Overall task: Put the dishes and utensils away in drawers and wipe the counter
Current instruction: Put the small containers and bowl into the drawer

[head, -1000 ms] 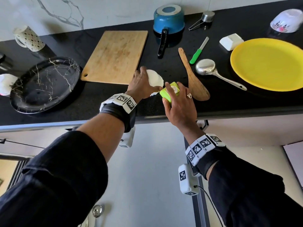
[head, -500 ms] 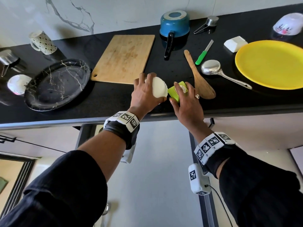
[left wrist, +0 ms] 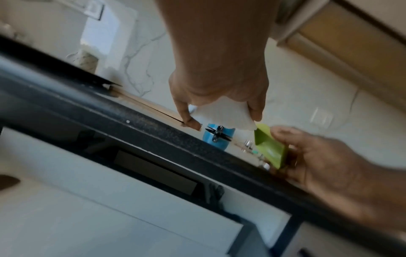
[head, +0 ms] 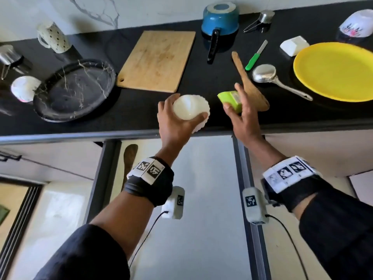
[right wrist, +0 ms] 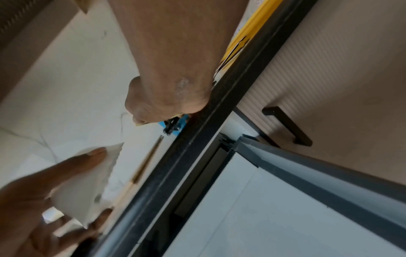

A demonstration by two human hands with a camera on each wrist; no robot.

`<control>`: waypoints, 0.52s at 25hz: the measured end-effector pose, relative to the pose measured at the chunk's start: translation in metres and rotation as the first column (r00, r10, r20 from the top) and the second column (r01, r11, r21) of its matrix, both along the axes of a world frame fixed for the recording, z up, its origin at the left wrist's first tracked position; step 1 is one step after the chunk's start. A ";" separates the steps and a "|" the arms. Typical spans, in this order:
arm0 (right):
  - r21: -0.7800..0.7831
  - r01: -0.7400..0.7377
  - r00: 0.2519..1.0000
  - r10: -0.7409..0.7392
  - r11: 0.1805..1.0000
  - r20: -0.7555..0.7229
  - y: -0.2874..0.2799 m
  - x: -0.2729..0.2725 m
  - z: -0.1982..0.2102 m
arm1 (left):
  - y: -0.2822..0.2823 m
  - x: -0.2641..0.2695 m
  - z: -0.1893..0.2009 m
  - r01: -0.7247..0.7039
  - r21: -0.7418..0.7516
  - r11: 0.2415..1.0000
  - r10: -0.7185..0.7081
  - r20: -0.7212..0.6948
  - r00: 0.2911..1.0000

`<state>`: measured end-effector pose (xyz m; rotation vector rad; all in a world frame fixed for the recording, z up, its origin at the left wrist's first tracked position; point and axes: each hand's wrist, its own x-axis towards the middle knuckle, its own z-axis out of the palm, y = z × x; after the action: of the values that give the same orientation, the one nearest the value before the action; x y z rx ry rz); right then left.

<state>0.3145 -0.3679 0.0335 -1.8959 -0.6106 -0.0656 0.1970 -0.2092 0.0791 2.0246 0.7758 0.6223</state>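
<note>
Left hand point(head: 173, 126) gripping white bowl point(head: 190, 107) above black counter point(head: 141, 110), right hand point(head: 245, 118) pinching green box point(head: 230, 100), open drawer point(head: 201, 199) below

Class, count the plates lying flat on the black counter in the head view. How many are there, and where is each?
2. The black marbled plate lies at the left, beside the cutting board; the yellow plate lies at the right, cut off by the frame edge. Others may lie out of view.

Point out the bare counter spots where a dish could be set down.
Bare black counter lies along the front edge between the black marbled plate and the wooden spatula, below the cutting board. The right side is crowded: steel ladle, green-handled knife, yellow plate.
</note>
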 end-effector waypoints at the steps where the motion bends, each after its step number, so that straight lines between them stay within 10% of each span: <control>1: 0.021 -0.002 1.000 0.002 1.000 0.006 -0.007 -0.016 0.001 | -0.004 -0.015 0.001 -0.018 -0.107 0.994 0.024 0.055 0.998; 6: -0.170 -0.279 0.956 0.258 0.945 -0.138 -0.051 -0.086 -0.019 | -0.023 -0.093 -0.021 0.070 -0.162 0.984 -0.087 -0.099 0.991; 13: -0.633 -0.240 0.952 0.052 0.736 -0.301 -0.043 -0.082 -0.077 | -0.027 -0.120 -0.092 0.203 -0.153 0.967 -0.251 -0.453 0.855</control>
<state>0.2323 -0.4107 -0.0435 -2.4785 -0.6470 0.5830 0.0768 -0.2367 -0.0129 2.1571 0.8048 -0.0563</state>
